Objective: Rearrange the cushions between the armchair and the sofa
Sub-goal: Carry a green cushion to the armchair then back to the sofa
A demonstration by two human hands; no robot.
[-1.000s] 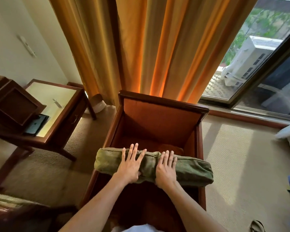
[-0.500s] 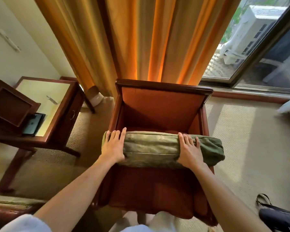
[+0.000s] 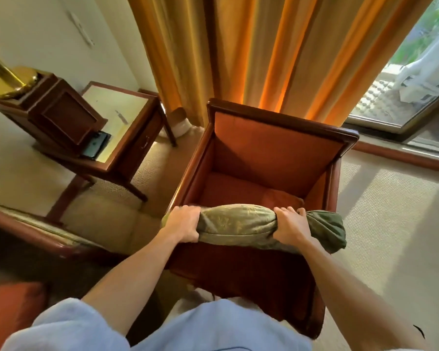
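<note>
Head view: both hands (image 3: 181, 224) (image 3: 290, 228) grip green cushion (image 3: 238, 224) over armchair (image 3: 276, 153)

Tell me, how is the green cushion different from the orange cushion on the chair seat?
The green cushion is olive and patterned; the orange cushion is plain rust.
The green cushion is gripped by the left hand and right hand over the armchair's front; the orange cushion lies untouched on the seat.
Both are soft fabric.
</note>
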